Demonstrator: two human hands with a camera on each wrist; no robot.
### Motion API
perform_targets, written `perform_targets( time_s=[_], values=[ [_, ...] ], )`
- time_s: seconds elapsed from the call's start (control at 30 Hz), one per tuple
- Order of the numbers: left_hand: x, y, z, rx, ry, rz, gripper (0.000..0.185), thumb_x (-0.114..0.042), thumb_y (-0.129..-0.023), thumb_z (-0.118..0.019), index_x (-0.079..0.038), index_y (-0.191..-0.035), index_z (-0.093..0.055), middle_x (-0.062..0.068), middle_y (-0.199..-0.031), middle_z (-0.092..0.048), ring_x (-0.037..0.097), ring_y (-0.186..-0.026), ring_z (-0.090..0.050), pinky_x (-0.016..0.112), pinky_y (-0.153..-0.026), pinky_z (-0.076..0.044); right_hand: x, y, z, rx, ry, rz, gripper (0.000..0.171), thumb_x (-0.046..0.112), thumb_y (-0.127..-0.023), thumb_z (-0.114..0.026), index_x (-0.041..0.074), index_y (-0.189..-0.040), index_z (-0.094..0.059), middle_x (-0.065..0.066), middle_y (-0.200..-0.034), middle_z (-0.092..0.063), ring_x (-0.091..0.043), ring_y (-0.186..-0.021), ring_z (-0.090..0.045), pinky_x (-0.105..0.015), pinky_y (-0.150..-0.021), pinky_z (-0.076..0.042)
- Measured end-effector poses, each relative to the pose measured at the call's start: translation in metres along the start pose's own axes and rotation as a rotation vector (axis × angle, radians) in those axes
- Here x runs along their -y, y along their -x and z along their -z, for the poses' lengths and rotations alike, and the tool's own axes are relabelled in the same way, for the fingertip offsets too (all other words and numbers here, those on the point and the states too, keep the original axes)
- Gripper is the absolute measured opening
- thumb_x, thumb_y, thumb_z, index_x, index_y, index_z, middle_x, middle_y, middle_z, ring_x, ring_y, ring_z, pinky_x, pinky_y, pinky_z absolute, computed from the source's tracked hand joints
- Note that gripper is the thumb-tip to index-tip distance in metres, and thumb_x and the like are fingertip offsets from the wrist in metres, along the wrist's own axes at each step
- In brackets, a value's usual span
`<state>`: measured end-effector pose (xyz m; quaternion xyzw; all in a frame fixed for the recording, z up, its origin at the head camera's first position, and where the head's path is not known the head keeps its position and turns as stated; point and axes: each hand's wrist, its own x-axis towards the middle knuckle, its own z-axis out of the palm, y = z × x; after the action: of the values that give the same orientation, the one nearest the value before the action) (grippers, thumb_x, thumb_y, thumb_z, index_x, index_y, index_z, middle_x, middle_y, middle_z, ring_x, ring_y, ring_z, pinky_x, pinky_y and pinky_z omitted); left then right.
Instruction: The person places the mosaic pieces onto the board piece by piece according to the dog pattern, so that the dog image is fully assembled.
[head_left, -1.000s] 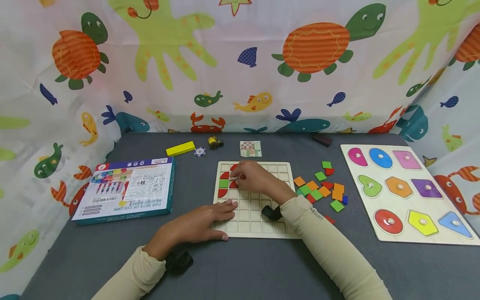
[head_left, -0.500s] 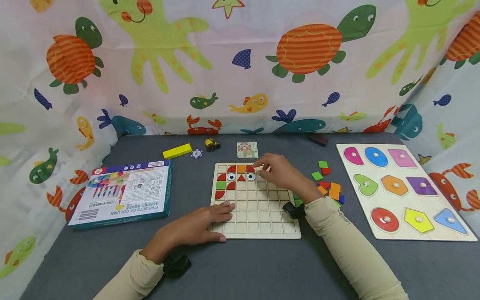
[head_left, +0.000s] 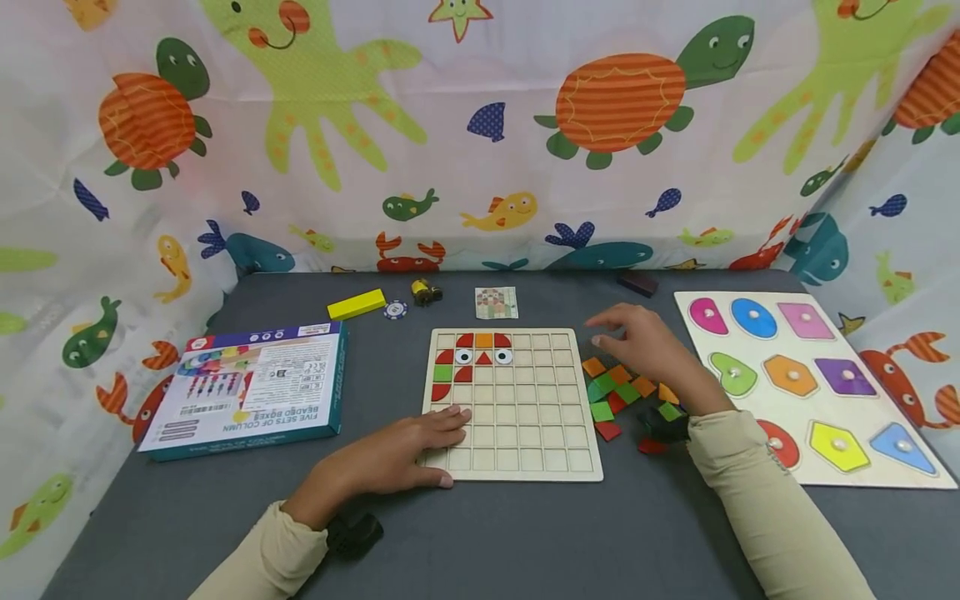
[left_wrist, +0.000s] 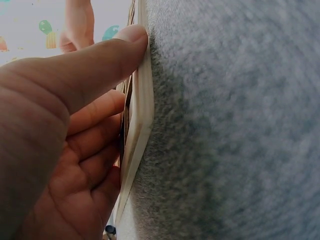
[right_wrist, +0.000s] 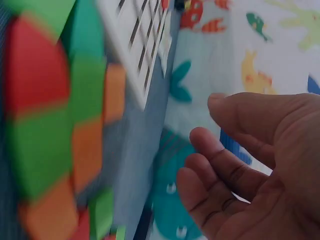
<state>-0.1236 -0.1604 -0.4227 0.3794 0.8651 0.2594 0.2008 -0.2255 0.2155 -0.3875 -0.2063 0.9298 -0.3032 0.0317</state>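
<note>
The square pale wooden grid board [head_left: 513, 404] lies flat on the grey felt table [head_left: 487, 542], and everything else is best placed from it. To its right lies the white wooden shape puzzle with knobbed coloured pieces [head_left: 806, 379], to its left the teal-edged printed cardboard box [head_left: 251, 383], and just beyond its far edge a small printed pattern card [head_left: 496, 302]. In the board's far left corner sits a small cluster of fitted red, orange and green tiles with two eye tiles [head_left: 468, 360]; most cells remain bare, so I judge the picture only begun and the step in hand to be fetching another piece. The loose pile of red, green and orange flat tiles [head_left: 622, 396] lies just off the board's right edge, and the right hand [head_left: 648, 350] hovers above it, fingers loosely spread and holding nothing. The next move would seem to call for singling out one tile by colour and shape and pinching it cleanly from its touching neighbours. The left hand [head_left: 401, 450] rests flat, fingers straight, on the board's near left corner. Only the left wrist view shows the thumb [left_wrist: 100, 60] pressed against the board's thin edge; only the right wrist view shows that hand's palm to be empty, the tiles a close blur beside it; only the head view shows the whole layout.
</note>
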Motion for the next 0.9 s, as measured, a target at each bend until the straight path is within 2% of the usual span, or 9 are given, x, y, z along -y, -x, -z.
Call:
perform_targets(
  time_s=[0.23, 0.33, 0.5, 0.73, 0.9],
  values=[
    [0.0, 0.001, 0.001, -0.002, -0.011, -0.016, 0.067, -0.033, -0.09, -0.071, -0.008, -0.146, -0.044, 0.001, -0.158, -0.027, 0.017, -0.145, -0.017, 0.044, -0.112, -0.027, -0.03, 0.017, 0.017, 0.015, -0.018, -0.222, 0.031, 0.011, -0.096, -0.06, -0.005, -0.123, -0.063, -0.023, -0.116, -0.063, -0.033, -0.097, -0.057, -0.043, -0.078, -0.052],
    [0.0, 0.002, 0.001, -0.003, -0.008, -0.022, 0.067, -0.032, -0.09, -0.071, -0.007, -0.146, -0.044, 0.002, -0.157, -0.027, 0.019, -0.145, -0.018, 0.044, -0.111, -0.028, -0.041, 0.021, 0.018, 0.006, -0.027, -0.272, 0.032, 0.011, -0.096, -0.06, -0.007, -0.122, -0.062, -0.024, -0.114, -0.063, -0.033, -0.095, -0.058, -0.042, -0.077, -0.052],
    [0.0, 0.001, 0.001, -0.004, -0.003, -0.024, 0.067, -0.032, -0.09, -0.071, -0.008, -0.146, -0.044, 0.002, -0.158, -0.027, 0.018, -0.145, -0.018, 0.044, -0.111, -0.027, -0.051, 0.025, 0.019, -0.03, -0.028, -0.301, 0.032, 0.011, -0.095, -0.062, -0.007, -0.121, -0.062, -0.025, -0.111, -0.064, -0.032, -0.092, -0.058, -0.04, -0.075, -0.051],
    [0.001, 0.001, 0.001, -0.007, 0.0, -0.036, 0.067, -0.032, -0.09, -0.071, -0.007, -0.146, -0.044, 0.002, -0.158, -0.027, 0.018, -0.146, -0.017, 0.045, -0.112, -0.027, -0.053, 0.026, 0.018, -0.046, -0.021, -0.321, 0.031, 0.009, -0.094, -0.062, -0.008, -0.12, -0.062, -0.026, -0.108, -0.064, -0.032, -0.088, -0.057, -0.034, -0.07, -0.05],
    [0.002, 0.001, 0.0, -0.001, 0.002, -0.018, 0.067, -0.033, -0.09, -0.071, -0.009, -0.147, -0.044, 0.0, -0.158, -0.026, 0.015, -0.146, -0.016, 0.043, -0.112, -0.027, -0.055, 0.024, 0.016, -0.049, -0.015, -0.33, 0.032, 0.01, -0.094, -0.062, -0.009, -0.12, -0.061, -0.026, -0.107, -0.063, -0.032, -0.089, -0.056, -0.035, -0.07, -0.049]
  ],
)
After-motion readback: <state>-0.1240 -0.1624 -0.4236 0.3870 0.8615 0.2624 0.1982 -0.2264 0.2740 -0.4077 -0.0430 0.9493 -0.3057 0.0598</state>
